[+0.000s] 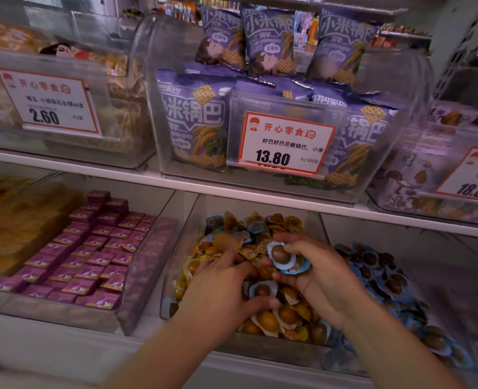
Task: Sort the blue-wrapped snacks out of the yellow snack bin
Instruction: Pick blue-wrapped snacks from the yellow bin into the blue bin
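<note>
Shelving: we face white shop shelves (pixel 176 182) carrying clear plastic bins in two rows.
Upper row: a bin of purple snack bags (pixel 195 122) sits at centre with a price card (pixel 285 141) reading 13.80 on its front wall.
Lower row: a bin of purple boxes (pixel 91 248) is on the left, the yellow snack bin (pixel 176 270) is in the middle, and a bin of blue-wrapped snacks (pixel 386 282) stands just beside it on the right.
Left hand (pixel 218 293): we see it palm down among the yellow-wrapped pieces, fingers curled into the pile; we cannot tell whether they hold anything.
Right hand (pixel 319 276): its fingers grip a few blue-wrapped snacks (pixel 282 256) above the yellow bin's contents.
Still in the yellow bin: another blue-wrapped piece (pixel 263 289) lies between our hands.
Edges: the upper shelf lip runs close above the lower bins' rear, while their fronts stand open toward us.
</note>
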